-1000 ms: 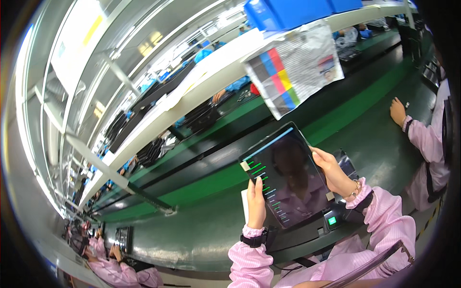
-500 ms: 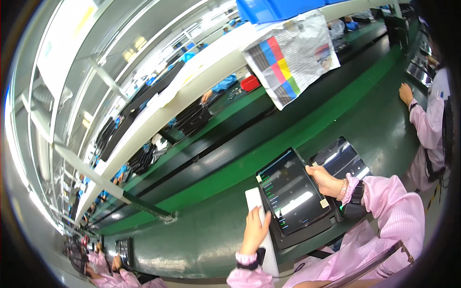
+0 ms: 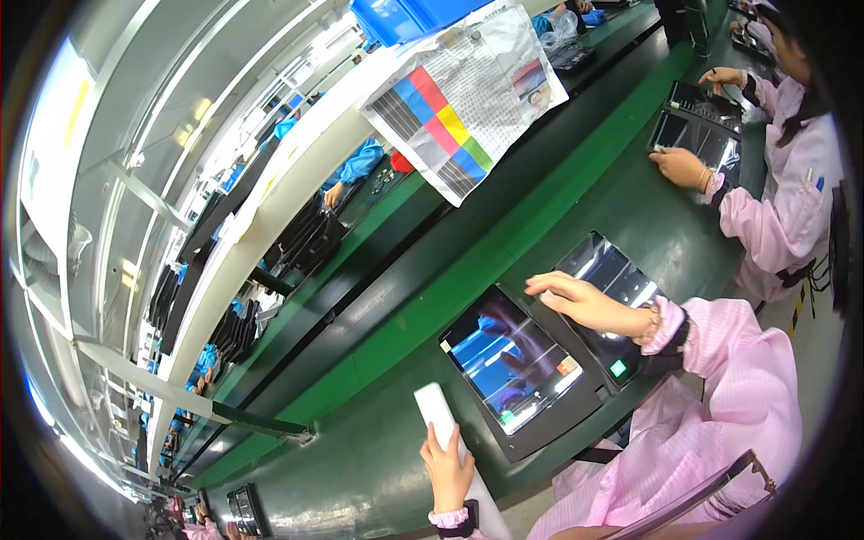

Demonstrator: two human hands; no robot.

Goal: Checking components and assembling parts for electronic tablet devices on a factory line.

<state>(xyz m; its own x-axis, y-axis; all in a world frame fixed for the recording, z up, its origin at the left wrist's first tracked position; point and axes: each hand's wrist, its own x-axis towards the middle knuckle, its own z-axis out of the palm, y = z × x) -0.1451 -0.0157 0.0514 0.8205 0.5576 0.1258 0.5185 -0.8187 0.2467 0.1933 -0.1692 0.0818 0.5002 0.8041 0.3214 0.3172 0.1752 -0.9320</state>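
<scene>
A tablet [image 3: 515,360] with a lit screen of blue and dark picture areas lies tilted on a black case or base [image 3: 589,405]. Over the gap between it and a second dark glossy tablet [image 3: 601,265] is my right hand [image 3: 589,304], fingers stretched out and holding nothing. Whether its fingertips touch the lit tablet's edge, I cannot tell. To the left, my left hand [image 3: 447,468] rests with spread fingers on a long white bar [image 3: 434,409]. The second tablet is partly hidden under my right hand and wrist.
A green workbench [image 3: 360,459] runs diagonally, with a raised shelf behind it. A printed sheet with colour blocks [image 3: 468,108] hangs from the shelf below a blue bin [image 3: 409,18]. At right, a co-worker in pink [image 3: 765,216] handles tablets [image 3: 697,144]. A post [image 3: 261,418] stands left.
My right hand has let go of the lit tablet's edge and lifted. The tablet's screen went from dark with text lines to a blue picture. My left hand stays on the white bar. The view shifted.
</scene>
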